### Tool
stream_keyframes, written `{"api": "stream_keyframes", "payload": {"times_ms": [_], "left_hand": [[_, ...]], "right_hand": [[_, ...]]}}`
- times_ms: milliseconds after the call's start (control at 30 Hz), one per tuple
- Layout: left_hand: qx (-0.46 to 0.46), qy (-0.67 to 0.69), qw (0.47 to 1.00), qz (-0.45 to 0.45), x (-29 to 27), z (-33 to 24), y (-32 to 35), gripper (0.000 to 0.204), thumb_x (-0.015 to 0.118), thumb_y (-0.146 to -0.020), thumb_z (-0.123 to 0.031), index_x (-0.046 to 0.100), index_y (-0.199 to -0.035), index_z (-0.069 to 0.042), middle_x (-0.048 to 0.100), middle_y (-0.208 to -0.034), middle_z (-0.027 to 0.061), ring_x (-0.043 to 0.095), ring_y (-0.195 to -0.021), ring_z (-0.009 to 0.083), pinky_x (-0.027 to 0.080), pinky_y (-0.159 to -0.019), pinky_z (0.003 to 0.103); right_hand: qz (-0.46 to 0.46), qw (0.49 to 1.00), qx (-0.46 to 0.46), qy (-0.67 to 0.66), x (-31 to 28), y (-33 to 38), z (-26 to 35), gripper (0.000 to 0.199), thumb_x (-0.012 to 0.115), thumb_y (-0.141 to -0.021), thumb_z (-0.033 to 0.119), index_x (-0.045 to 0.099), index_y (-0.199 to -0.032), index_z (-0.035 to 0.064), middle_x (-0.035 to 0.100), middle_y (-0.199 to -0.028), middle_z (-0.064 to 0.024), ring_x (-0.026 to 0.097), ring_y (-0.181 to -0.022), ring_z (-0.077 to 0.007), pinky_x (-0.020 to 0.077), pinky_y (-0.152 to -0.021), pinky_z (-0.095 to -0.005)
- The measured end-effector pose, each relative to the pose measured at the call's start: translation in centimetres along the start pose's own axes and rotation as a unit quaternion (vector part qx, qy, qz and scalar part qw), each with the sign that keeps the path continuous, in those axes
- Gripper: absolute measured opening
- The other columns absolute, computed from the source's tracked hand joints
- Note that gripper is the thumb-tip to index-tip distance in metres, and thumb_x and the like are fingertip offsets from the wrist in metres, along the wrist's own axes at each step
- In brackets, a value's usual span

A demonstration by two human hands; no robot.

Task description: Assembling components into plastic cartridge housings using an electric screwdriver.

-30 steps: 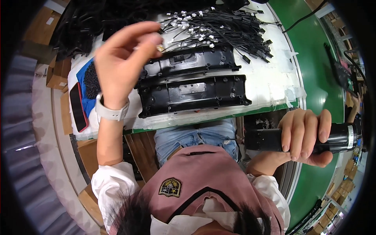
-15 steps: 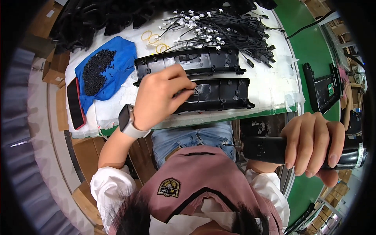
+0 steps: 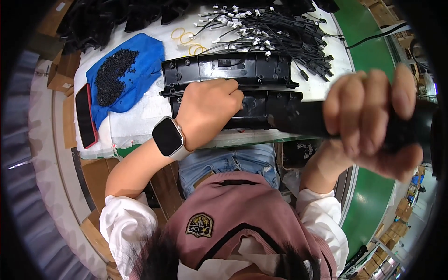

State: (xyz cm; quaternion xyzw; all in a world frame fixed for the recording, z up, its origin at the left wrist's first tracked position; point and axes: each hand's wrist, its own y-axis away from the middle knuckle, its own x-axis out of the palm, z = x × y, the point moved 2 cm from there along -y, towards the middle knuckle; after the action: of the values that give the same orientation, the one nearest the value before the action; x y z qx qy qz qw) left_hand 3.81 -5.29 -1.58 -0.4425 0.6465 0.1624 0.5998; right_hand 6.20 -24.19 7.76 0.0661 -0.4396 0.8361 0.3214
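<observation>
My right hand is wrapped round a black electric screwdriver, blurred by motion. Its front end points left, at the right end of the nearer black plastic housing. On the middle of that housing rests my left hand, closed with the knuckles up. Whatever its fingertips hold is hidden under the hand. A smartwatch is on the left wrist. Just beyond lies a second long black housing, hollow side up, with screw posts along its edges.
A blue cloth with a heap of small black screws lies left, beside a red-edged phone. Black cables with white connectors are piled at the back, near yellow rubber bands. A green surface runs along the right.
My right hand has lifted the electric screwdriver from beside my body up to the nearer housing. My left hand has rolled over, its fingers curling down onto the housing.
</observation>
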Motion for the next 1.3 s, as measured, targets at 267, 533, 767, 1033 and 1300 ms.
{"api": "stream_keyframes", "payload": {"times_ms": [267, 533, 767, 1033, 1300], "left_hand": [[0.017, 0.067, 0.997, 0.024, 0.0, 0.6, 1.3, 0.005, 0.060, -0.068, -0.004, 0.061, -0.073, -0.002, 0.055, -0.078, 0.0092, 0.058, -0.082, 0.0260, 0.051, -0.069, 0.036], [0.007, 0.095, 0.995, 0.005, 0.0, 0.6, 1.3, 0.007, 0.059, -0.067, -0.001, 0.062, -0.074, -0.001, 0.055, -0.079, 0.0091, 0.058, -0.082, 0.0257, 0.051, -0.070, 0.035], [0.010, 0.106, 0.994, -0.001, -0.1, 0.4, 1.1, 0.006, 0.059, -0.067, -0.002, 0.061, -0.073, -0.001, 0.054, -0.080, 0.0093, 0.057, -0.081, 0.0254, 0.051, -0.070, 0.034], [-0.003, 0.113, 0.993, -0.014, -0.1, 0.5, 1.3, 0.009, 0.058, -0.066, 0.000, 0.061, -0.075, 0.001, 0.055, -0.082, 0.0115, 0.058, -0.083, 0.0287, 0.050, -0.072, 0.037], [-0.002, 0.104, 0.995, -0.005, 0.0, 0.8, 1.4, 0.010, 0.057, -0.066, 0.000, 0.062, -0.075, 0.001, 0.057, -0.084, 0.0134, 0.060, -0.085, 0.0311, 0.051, -0.073, 0.040]], "right_hand": [[-0.011, 0.977, 0.162, 0.138, 0.7, -2.5, -3.8, 0.037, 0.058, -0.090, 0.028, 0.048, -0.114, 0.0027, 0.047, -0.065, -0.0008, 0.042, -0.048, -0.0105, 0.0378, -0.052, -0.0275], [-0.337, 0.882, 0.225, 0.242, 2.8, -2.3, -4.6, 0.031, 0.078, -0.069, 0.017, 0.059, -0.087, 0.0005, 0.058, -0.068, -0.0054, 0.054, -0.058, -0.0112, 0.0420, -0.054, -0.0224], [-0.294, 0.874, 0.310, 0.230, 2.1, -2.2, -4.8, 0.028, 0.077, -0.068, 0.005, 0.060, -0.089, 0.0028, 0.060, -0.076, -0.0042, 0.057, -0.070, -0.0109, 0.0435, -0.062, -0.0225], [-0.239, 0.878, 0.403, 0.101, 1.0, -2.5, -6.0, 0.039, 0.084, -0.068, 0.005, 0.067, -0.103, 0.0108, 0.064, -0.092, -0.0060, 0.061, -0.086, -0.0152, 0.0480, -0.079, -0.0278], [-0.148, 0.951, 0.155, 0.222, 0.1, -2.0, -7.9, 0.019, 0.075, -0.072, 0.010, 0.061, -0.081, 0.0006, 0.060, -0.067, -0.0046, 0.056, -0.056, -0.0114, 0.0461, -0.055, -0.0253]]}}
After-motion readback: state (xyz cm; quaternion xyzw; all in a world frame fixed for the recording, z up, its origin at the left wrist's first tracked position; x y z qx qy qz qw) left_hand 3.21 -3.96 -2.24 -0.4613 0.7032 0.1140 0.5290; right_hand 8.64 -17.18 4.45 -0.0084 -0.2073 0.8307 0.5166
